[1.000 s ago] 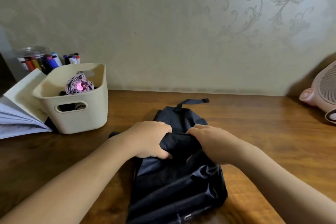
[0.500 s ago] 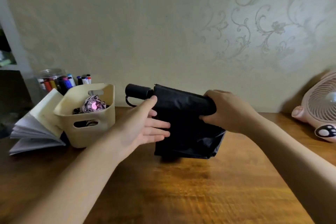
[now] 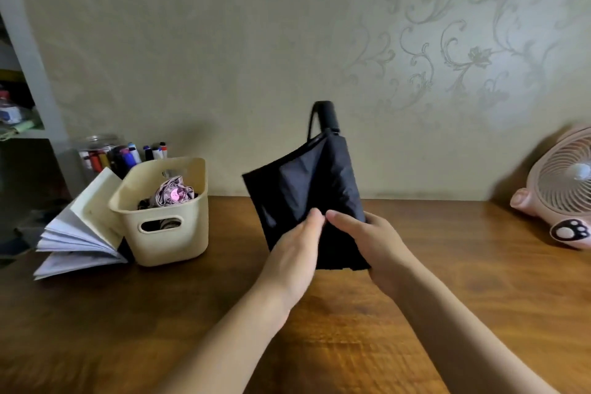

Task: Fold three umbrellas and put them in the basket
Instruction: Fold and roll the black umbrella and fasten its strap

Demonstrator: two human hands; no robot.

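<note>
Head view, single frame. I log the black umbrella (image 3: 307, 192) collapsed and held upright in the air over the wooden table (image 3: 447, 297), handle (image 3: 327, 114) on top, wrist loop hanging on the handle's left side. The canopy is loose and creased, not wound tight.

Right hand (image 3: 367, 240): clamped on the umbrella's lower right part, thumb across the front, fingers gone behind the cloth. Left hand (image 3: 294, 253): fingers look straight, laid flat against the lower left of the cloth; I note motion blur here, so I cannot confirm any pinch. The two hands sit close together, fingertips nearly meeting on the fabric.

Cream basket (image 3: 166, 237) stands on the table well to the left of the hands. Inside it I read a folded patterned pink umbrella (image 3: 176, 197); something dark lies beside that one, too hidden to name.

Just left of the basket: an open notebook (image 3: 80, 233), pages fanned. Behind it, a jar of markers (image 3: 105, 153). Pink desk fan (image 3: 563, 192) at the far right edge
</note>
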